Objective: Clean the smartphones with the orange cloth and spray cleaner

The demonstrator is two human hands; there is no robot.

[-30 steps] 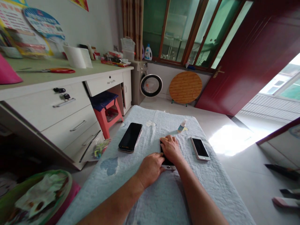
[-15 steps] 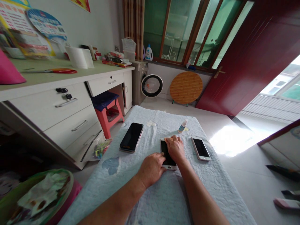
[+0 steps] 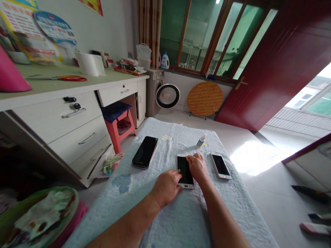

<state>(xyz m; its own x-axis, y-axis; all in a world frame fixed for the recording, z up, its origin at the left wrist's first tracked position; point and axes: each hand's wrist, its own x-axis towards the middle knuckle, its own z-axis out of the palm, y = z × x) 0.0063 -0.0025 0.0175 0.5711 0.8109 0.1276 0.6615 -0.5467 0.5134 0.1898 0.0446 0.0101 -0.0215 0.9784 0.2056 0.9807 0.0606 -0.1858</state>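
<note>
A white-framed smartphone (image 3: pixel 185 172) with a dark screen lies face up on the cloth-covered table in front of me. My left hand (image 3: pixel 168 184) grips its lower left edge, thumb near the bottom and fingertips at the side of the glass. Bent over the phone's upper right side, my right hand (image 3: pixel 198 167) presses a small orange cloth (image 3: pixel 188 157) to the screen; most of the cloth is hidden under the fingers. To the left lies a larger black phone (image 3: pixel 145 151). Another white phone (image 3: pixel 220 166) rests at the right, and a small spray bottle (image 3: pixel 201 141) stands behind my right hand.
The table wears a pale blue quilted cover (image 3: pixel 170 224). On the left are a white desk (image 3: pixel 85 103), a red stool (image 3: pixel 116 132) and a bin (image 3: pixel 74 203) holding used tissue. Behind stand a washing machine (image 3: pixel 154 93) with its door open and a round wooden board (image 3: pixel 205 99).
My right hand has slid with the orange cloth from the phone's top edge toward its right side, uncovering more screen. The left hand keeps its hold. The view has shifted slightly.
</note>
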